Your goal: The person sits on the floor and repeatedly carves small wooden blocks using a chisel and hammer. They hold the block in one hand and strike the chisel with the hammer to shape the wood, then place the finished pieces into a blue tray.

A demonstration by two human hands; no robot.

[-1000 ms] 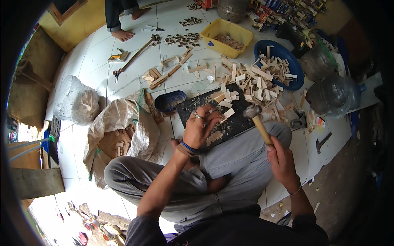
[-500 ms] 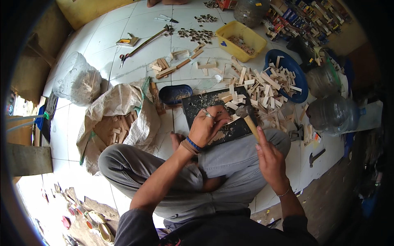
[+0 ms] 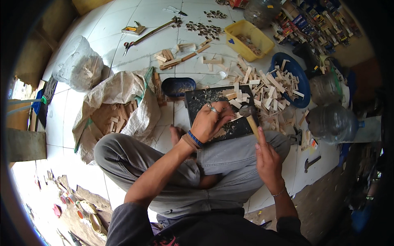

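A dark board (image 3: 197, 102) lies on the floor before my crossed legs, strewn with chips and a few pale wood pieces. Over its middle, my left hand (image 3: 210, 121) pinches a small pale wood piece (image 3: 235, 117) with thumb and fingertips. My right hand (image 3: 268, 160) is wrapped round the wooden handle of a hammer (image 3: 253, 126). The hammer's metal head is close beside the left fingertips, above the wood piece; whether it touches the piece I cannot tell. Short wood strips (image 3: 266, 86) are heaped beyond the board's right side.
A blue basin (image 3: 304, 78) holds part of the heap. Behind it stands a yellow tub (image 3: 262, 35). Left of the board are a blue oval tray (image 3: 164, 88) and an open sack (image 3: 141, 96) with wood scraps. A second hammer (image 3: 312, 163) and a large plastic bottle (image 3: 332, 125) lie at right.
The whole view has shifted a little, so the floor things sit farther right and higher. My hands keep nearly the same hold on the wood piece and hammer.
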